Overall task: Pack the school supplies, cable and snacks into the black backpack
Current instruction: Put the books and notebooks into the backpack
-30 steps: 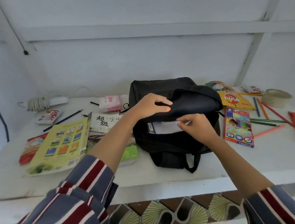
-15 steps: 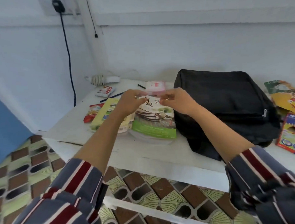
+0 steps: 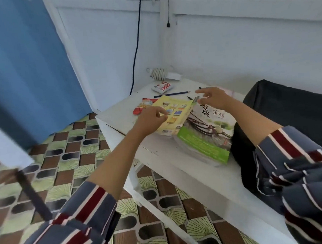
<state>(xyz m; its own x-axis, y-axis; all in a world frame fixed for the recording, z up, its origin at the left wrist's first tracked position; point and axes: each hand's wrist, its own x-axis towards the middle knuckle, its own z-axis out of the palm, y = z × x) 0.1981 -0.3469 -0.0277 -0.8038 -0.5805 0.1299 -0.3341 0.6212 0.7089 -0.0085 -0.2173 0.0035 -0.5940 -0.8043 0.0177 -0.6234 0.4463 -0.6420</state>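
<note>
1. The black backpack [image 3: 285, 112] lies toward the right end of the tabletop [image 3: 163, 155], touching the green-and-white book. Its opening is out of view, so I cannot tell whether it is unzipped.
2. 2 books lie side by side between the backpack and the tabletop's left edge. The yellow book [image 3: 174, 112] is nearer that edge, and the green-and-white book [image 3: 207, 138] reaches toward the near edge.
3. The left hand [image 3: 152, 116] hangs over the yellow book with fingers half curled. I cannot tell whether it pinches the cover.
4. The right hand [image 3: 214, 99] has its fingers spread above the far edge where the 2 books meet, and I see nothing held in it. With 1 hand at each side, the person looks set to gather the books as a pair.
5. 3 packets are in sight.
   - A red packet [image 3: 142, 107] is partly tucked under the yellow book by the left edge.
   - A white-and-red packet [image 3: 162, 87] lies nearer the far-left corner.
   - A pink packet [image 3: 229, 93] is mostly hidden behind the right hand.
6. 1 blue pencil [image 3: 172, 94] lies between the white-and-red packet and the yellow book.
7. 1 coiled cable [image 3: 159, 75] sits in the far-left corner against the wall. It is the thing farthest from the backpack, so it probably goes in late.
</note>
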